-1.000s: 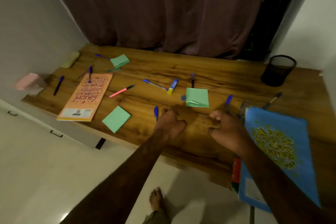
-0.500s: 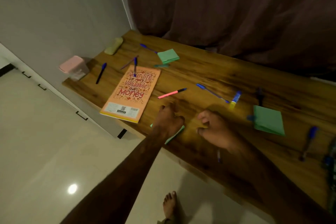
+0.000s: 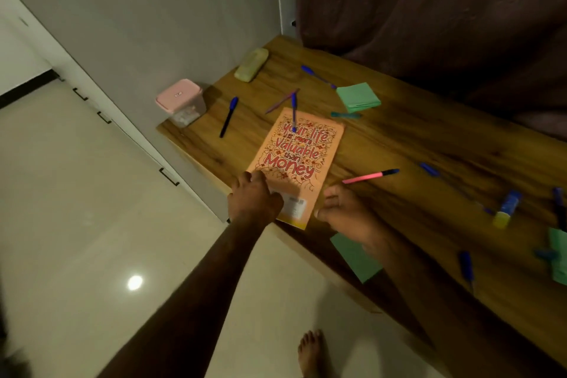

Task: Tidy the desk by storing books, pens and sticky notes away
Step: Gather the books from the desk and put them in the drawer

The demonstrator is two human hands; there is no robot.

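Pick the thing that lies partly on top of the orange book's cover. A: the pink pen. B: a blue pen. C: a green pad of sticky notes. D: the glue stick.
B: a blue pen lies with its lower end on the top of the orange book, while the pink pen lies on the desk to the book's right.

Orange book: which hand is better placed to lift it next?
Left, probably. The left hand already rests on the orange book at its near corner, while the right hand sits beside its edge on the desk. A blue pen lying partly on the cover may slide off.
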